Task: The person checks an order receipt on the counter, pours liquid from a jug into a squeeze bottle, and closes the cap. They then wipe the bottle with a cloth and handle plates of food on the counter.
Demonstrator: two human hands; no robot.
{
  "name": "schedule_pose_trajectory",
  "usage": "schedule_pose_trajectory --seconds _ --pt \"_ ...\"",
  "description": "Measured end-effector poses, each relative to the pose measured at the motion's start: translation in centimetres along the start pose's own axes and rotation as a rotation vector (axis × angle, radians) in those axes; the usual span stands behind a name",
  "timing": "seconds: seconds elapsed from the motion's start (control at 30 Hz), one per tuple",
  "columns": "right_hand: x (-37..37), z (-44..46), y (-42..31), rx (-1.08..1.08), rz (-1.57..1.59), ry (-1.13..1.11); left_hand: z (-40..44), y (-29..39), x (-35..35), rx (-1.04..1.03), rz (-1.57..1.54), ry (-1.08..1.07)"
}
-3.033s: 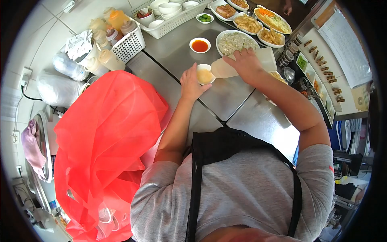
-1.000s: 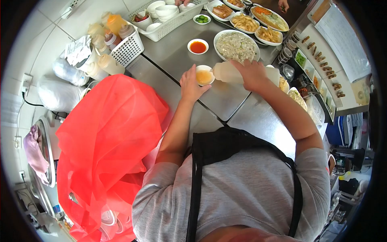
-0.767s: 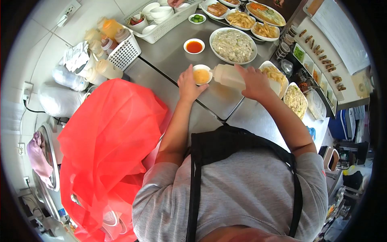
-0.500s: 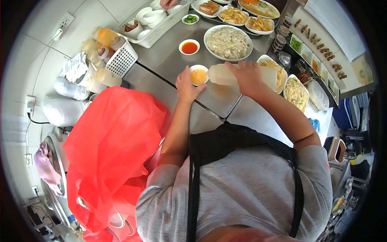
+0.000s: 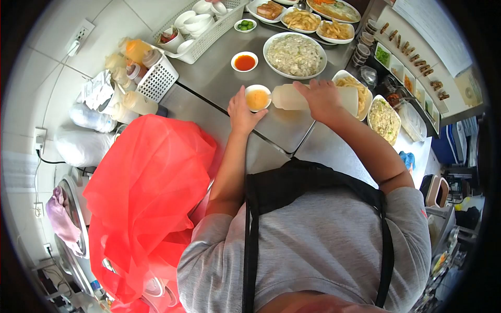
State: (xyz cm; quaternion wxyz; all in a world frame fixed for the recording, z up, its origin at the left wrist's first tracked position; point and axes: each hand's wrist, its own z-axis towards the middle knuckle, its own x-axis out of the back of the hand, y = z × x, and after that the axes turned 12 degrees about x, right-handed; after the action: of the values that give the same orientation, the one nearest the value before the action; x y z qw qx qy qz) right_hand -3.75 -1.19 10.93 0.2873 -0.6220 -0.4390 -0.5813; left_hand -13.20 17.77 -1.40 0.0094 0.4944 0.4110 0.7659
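Note:
My left hand (image 5: 242,112) grips the left side of a small white bowl (image 5: 267,93) with orange-yellow sauce (image 5: 257,99) in it. In my right hand (image 5: 321,99) is a translucent squeeze bottle (image 5: 290,97), tipped on its side with its nozzle at the bowl's right rim. Whether liquid is flowing from it is too small to tell. Just beyond stands a white dish of red-orange sauce (image 5: 245,63). Behind the bottle lies a large bowl of pale, green-flecked food (image 5: 295,55). Fries (image 5: 360,89) are on a plate partly hidden by the bottle.
A white basket of bowls (image 5: 201,44) stands at the back left, a person's fingers (image 5: 213,1) at its far end. Nearby is a basket of sauce bottles (image 5: 158,78). Red translucent bags (image 5: 151,172) bulge at my left. An oval dish of food (image 5: 383,119) and garnish trays (image 5: 407,81) lie right.
The bottle has shifted very slightly to the right. The sauce in the small bowl looks more even on its surface. My left hand stays on the bowl.

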Motion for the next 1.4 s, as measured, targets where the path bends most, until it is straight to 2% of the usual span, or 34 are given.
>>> schedule_pose_trajectory --seconds 0.13,0.17,0.23,0.33,0.37,0.43,0.47,0.53,0.6,0.67,0.7,0.73,0.77,0.8,0.83,0.87,0.93,1.03,1.07,1.13,1.23,1.27,1.3,1.37,1.4 --pt "0.6 -0.9 -0.3 -0.123 0.162 -0.003 -0.1 0.2 0.3 -0.01 -0.002 0.004" --pt "1.0 -1.2 -0.5 -0.179 0.22 0.003 -0.1 -0.3 0.2 -0.03 -0.076 0.056" --pt "1.0 -2.3 -0.6 -0.142 0.423 0.141 0.5 -1.3 -0.6 -0.093 -0.249 0.142" --pt "1.8 -3.6 -0.8 -0.001 0.673 0.347 -0.5 3.8 1.9 -0.087 -0.942 -0.102" --pt "2.1 -3.8 -1.2 0.048 0.669 0.357 -1.0 6.4 3.5 -0.097 -1.145 -0.199" --pt "2.8 -4.1 -1.7 0.165 0.665 0.376 -2.1 9.7 5.9 -0.081 -1.279 -0.228" --pt "3.2 -4.5 -1.3 0.209 0.743 0.321 -2.4 10.6 6.3 -0.034 -1.317 -0.162" --pt "4.1 -4.9 -0.2 0.309 0.894 0.205 -2.7 11.7 7.7 0.03 -1.301 -0.159" --pt "3.1 -4.4 3.7 0.341 0.659 0.411 -2.7 11.6 9.0 0.027 -1.213 -0.112" --pt "4.1 -3.6 10.6 -0.088 0.894 0.381 -2.6 10.6 10.5 -0.041 -1.047 -0.029" --pt "4.5 -3.6 14.4 -0.201 0.711 0.439 -2.8 10.7 11.6 -0.001 -0.966 0.024" --pt "1.8 -2.6 19.4 -0.336 0.574 0.56 -2.6 9.2 11.9 -0.09 -0.814 0.151" --pt "-0.3 -2.3 24.0 -0.478 0.564 0.644 -3.0 9.4 12.7 -0.07 -0.797 0.184" --pt "-3.1 -2.2 28.3 -0.44 0.492 0.694 -3.2 8.8 13.0 -0.06 -0.749 0.226" --pt "-5.0 -2.3 31.0 -0.604 0.382 0.691 -3.2 8.1 13.3 -0.049 -0.701 0.267" --pt "-6.0 -2.4 33.2 -0.628 0.267 0.517 -3.3 7.7 13.4 -0.054 -0.634 0.316" --pt "-8.4 -1.7 36.1 -0.672 0.351 0.468 -3.4 6.9 13.3 -0.061 -0.495 0.412" --pt "-14.4 1.1 41.4 -0.631 0.147 0.338 -3.7 5.3 13.0 -0.047 -0.308 0.461" --pt "-15.3 1.8 41.4 -0.667 0.16 0.39 -3.6 4.8 12.8 0.001 -0.378 0.454" --pt "-17.0 2.5 42.6 -0.636 0.104 0.305 -4.3 3.8 12.8 0.105 -0.509 0.453" --pt "-19.5 3.6 43.8 -0.642 0.016 0.267 -4.4 4.6 12.7 0.105 -0.394 0.519" --pt "-18.6 3.7 43.4 -0.701 0.068 0.205 -4.6 4.7 12.9 0.109 -0.323 0.521" --pt "-19.1 4.0 44.2 -0.667 0.001 0.16 -4.6 4.9 12.9 0.112 -0.258 0.522" --pt "-19.7 3.7 45.0 -0.728 0.034 0.201 -4.6 5.2 12.7 0.149 -0.4 0.514" --pt "-22.2 3.7 47.7 -0.683 -0.045 0.311 -4.5 5.2 12.5 0.157 -0.481 0.504"
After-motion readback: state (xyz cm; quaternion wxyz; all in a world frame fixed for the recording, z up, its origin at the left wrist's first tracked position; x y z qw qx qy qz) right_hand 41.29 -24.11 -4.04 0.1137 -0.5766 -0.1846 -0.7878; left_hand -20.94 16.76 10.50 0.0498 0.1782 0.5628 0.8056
